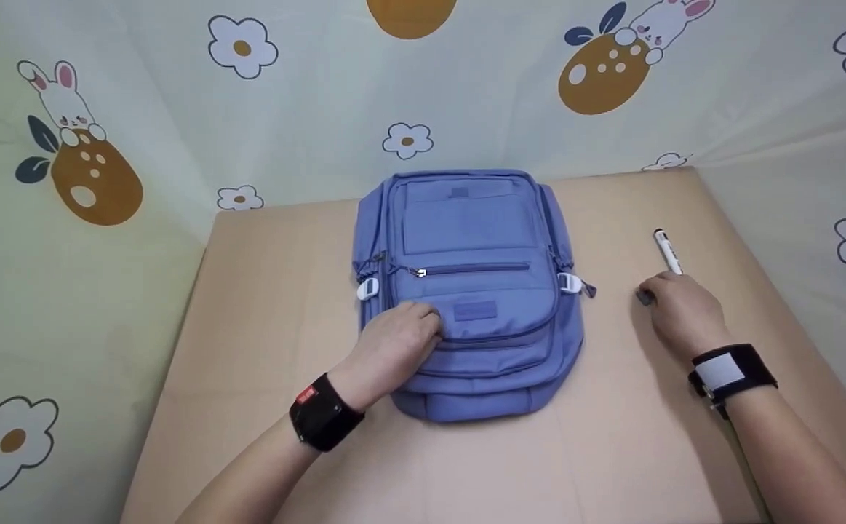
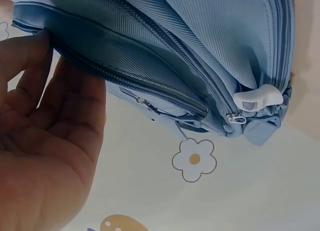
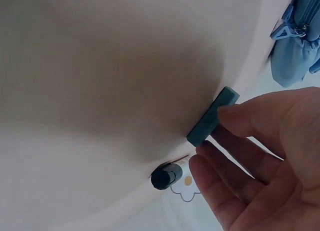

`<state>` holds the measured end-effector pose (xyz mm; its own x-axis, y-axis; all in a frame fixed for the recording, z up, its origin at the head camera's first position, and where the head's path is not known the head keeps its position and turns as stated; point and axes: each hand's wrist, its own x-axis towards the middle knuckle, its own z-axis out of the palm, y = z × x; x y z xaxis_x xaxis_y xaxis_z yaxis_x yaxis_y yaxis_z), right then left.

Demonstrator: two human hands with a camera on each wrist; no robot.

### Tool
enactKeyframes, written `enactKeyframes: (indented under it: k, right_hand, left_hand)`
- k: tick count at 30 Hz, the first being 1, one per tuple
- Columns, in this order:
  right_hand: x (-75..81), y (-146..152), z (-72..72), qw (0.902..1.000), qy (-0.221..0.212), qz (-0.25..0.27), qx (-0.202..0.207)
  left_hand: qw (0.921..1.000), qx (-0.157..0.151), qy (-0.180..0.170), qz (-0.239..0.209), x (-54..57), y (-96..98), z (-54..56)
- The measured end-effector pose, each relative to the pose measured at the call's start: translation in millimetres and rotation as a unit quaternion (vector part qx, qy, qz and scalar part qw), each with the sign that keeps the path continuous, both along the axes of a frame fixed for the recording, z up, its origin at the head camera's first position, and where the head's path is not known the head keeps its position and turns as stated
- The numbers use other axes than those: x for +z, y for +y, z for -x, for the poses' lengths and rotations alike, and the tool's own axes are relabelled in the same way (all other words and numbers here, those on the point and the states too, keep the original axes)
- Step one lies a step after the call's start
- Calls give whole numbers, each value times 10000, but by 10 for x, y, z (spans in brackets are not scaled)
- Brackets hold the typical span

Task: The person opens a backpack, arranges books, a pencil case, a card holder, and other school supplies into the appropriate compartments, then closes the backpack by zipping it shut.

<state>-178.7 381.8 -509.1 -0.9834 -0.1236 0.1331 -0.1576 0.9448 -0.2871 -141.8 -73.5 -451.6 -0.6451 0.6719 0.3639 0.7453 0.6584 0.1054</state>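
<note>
A blue backpack (image 1: 466,225) lies front side up on the table. My left hand (image 1: 397,342) is at its lower left front, thumb and fingers pinching the zippered edge of a front pocket. In the left wrist view that pocket (image 2: 130,51) gapes beside my left hand (image 2: 55,136). To the right of the backpack, my right hand (image 1: 684,313) pinches a small dark rectangular block (image 3: 212,116) between thumb and fingers, close over the table. A white marker (image 1: 668,251) with black ends lies just beyond my right fingers.
The tan tabletop (image 1: 262,306) meets a pale patterned curtain (image 1: 306,124) at the back and sides. White buckles (image 1: 569,283) sit at the backpack's sides. A zipper pull (image 1: 421,273) hangs on the upper front pocket.
</note>
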Motion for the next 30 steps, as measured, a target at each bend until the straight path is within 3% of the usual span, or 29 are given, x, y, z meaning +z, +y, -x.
enactKeyframes:
  k: [7,14,19,24,30]
  right_hand:
    - [-10,13,8,9999,-81,23,79]
    - [-37,18,10,9999,30,49,128]
    - [-43,27,12,9999,33,63,146]
    - [-49,39,15,9997,120,-19,191]
    - [-78,37,17,9994,216,-168,234]
  left_hand:
    - [9984,-92,-499,-253,77,-41,23]
    - [9919,-75,-1165,-508,168,-62,57]
    - [9893,-65,-1264,-719,230,-67,78]
    - [9840,292,-1438,-1011,339,-54,129]
    - [9825,386,-1150,-1414,538,-20,224]
